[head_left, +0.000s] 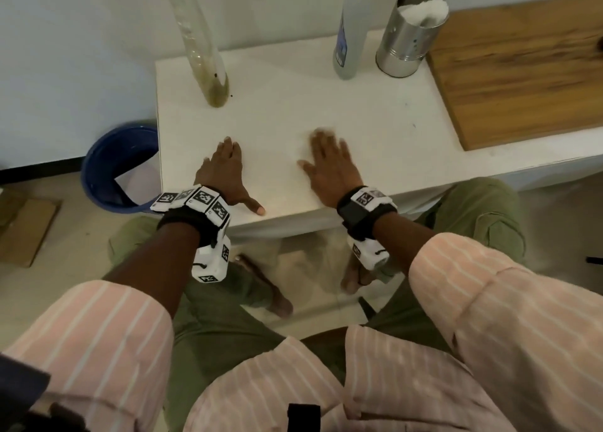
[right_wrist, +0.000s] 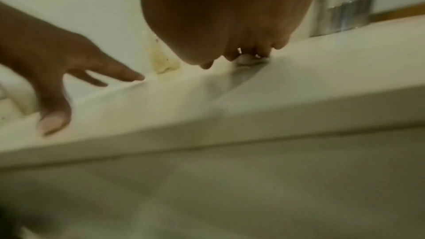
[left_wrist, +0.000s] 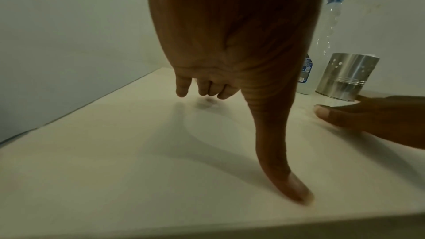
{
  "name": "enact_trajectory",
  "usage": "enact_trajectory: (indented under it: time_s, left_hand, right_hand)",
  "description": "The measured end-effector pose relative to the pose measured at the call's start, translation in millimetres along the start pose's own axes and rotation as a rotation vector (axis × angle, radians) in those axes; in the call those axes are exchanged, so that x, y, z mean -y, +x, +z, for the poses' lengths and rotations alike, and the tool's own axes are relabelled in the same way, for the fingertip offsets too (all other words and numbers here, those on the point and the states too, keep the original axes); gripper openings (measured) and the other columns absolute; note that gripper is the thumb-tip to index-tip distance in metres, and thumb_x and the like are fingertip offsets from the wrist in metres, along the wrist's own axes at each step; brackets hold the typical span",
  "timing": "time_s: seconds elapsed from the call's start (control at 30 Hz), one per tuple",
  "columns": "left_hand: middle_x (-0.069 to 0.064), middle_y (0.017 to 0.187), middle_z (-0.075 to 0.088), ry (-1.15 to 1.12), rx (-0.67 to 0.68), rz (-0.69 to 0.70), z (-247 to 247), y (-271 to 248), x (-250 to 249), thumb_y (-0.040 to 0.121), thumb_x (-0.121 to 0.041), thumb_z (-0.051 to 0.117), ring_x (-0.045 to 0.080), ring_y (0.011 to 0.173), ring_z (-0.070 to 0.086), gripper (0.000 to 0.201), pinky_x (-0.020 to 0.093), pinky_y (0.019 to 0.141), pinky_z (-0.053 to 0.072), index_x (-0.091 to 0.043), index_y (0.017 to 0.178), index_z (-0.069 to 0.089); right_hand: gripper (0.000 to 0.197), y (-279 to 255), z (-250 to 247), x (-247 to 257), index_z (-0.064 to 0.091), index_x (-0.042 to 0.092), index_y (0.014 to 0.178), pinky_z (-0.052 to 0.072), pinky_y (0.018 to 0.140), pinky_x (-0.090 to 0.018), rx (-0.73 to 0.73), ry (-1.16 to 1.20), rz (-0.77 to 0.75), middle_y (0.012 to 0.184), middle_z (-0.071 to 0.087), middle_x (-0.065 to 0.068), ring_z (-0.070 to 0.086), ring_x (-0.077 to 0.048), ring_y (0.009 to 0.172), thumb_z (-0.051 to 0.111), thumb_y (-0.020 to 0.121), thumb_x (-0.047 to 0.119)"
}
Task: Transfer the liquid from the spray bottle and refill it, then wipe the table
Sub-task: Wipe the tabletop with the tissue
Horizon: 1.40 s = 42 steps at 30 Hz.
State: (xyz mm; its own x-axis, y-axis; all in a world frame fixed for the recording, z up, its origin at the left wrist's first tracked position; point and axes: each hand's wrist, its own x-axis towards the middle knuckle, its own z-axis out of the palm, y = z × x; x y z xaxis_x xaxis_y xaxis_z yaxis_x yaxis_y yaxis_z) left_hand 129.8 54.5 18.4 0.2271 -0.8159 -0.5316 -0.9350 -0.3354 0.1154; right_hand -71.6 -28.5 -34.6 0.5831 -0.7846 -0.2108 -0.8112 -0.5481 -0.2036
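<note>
My left hand [head_left: 225, 174] lies flat on the white table [head_left: 359, 131], fingers straight and loosely spread, thumb stretched out toward the near edge with its tip down on the surface, holding nothing. My right hand [head_left: 329, 167] sits just beside it, fingers also straight and spread; under the fingertips there is a pale, blurred patch, and I cannot tell whether it is a cloth or only motion blur. Well beyond the right hand, at the back of the table, stands the spray bottle [head_left: 349, 33], upright, its blue trigger head visible from the left wrist view. Just right of it is a metal canister [head_left: 408, 37] with something white inside. A clear bottle [head_left: 205, 50] with yellowish dregs stands back left. A wooden board [head_left: 522, 72] lies to the right, and a blue bucket [head_left: 114, 167] sits on the floor left of the table.
</note>
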Motion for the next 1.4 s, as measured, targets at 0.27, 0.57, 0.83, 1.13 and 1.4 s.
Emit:
enact_trajectory:
  time_s: [0.27, 0.57, 0.83, 1.13, 1.4]
  left_hand:
    - [0.017, 0.159, -0.012, 0.035, 0.011, -0.040, -7.9, 9.8, 1.2, 0.037, -0.066, 0.083, 0.028, 0.149, -0.007, 0.159, 0.050, 0.120, 0.010, 0.001, 0.149, -0.008]
    - [0.018, 0.159, -0.011, -0.009, 0.033, -0.083, -19.4, 20.0, 0.4, 0.033, -0.063, 0.086, 0.030, 0.149, -0.004, 0.162, 0.047, 0.118, 0.014, 0.002, 0.149, -0.007]
    - [0.018, 0.159, -0.011, -0.042, 0.019, -0.081, -18.2, 24.0, 3.6, 0.033, -0.059, 0.088, 0.027, 0.149, -0.005, 0.161, 0.041, 0.117, 0.020, 0.002, 0.149, -0.006]
    - [0.016, 0.159, -0.012, -0.073, 0.000, -0.073, -15.8, 13.6, 6.9, 0.041, -0.063, 0.084, 0.026, 0.149, -0.007, 0.155, 0.043, 0.120, 0.014, 0.000, 0.150, -0.005]
    - [0.016, 0.160, -0.005, -0.201, -0.087, -0.188, -6.4, -16.3, 20.7, 0.054, -0.066, 0.077, 0.026, 0.149, 0.002, 0.141, 0.043, 0.118, 0.018, 0.000, 0.150, -0.002]
  right_hand:
    - [0.070, 46.9, -6.1, 66.1, -0.003, 0.001, 0.150, 0.000, 0.122, -0.042, 0.123, 0.141, -0.075, 0.160, -0.007, -0.016, -0.007, -0.032, 0.148, 0.026, 0.101, 0.043]
    - [0.069, 107.7, -22.2, 17.8, -0.002, 0.001, 0.150, 0.000, 0.122, -0.041, 0.030, 0.129, 0.175, 0.160, -0.006, -0.016, -0.005, -0.031, 0.149, 0.022, 0.102, 0.043]
    - [0.068, 176.7, -42.9, 46.6, -0.001, 0.002, 0.151, 0.000, 0.122, -0.042, 0.115, 0.174, 0.113, 0.160, -0.008, -0.014, -0.009, -0.032, 0.148, 0.023, 0.102, 0.043]
    - [0.060, 107.0, -8.2, 84.0, 0.001, 0.007, 0.152, 0.004, 0.123, -0.041, 0.181, -0.031, -0.390, 0.161, -0.004, -0.010, -0.005, -0.026, 0.149, 0.020, 0.103, 0.037]
    - [0.062, 102.6, -21.0, 69.5, 0.002, 0.003, 0.151, 0.000, 0.122, -0.042, 0.146, -0.002, -0.101, 0.161, -0.002, -0.013, -0.004, -0.031, 0.149, 0.023, 0.102, 0.036]
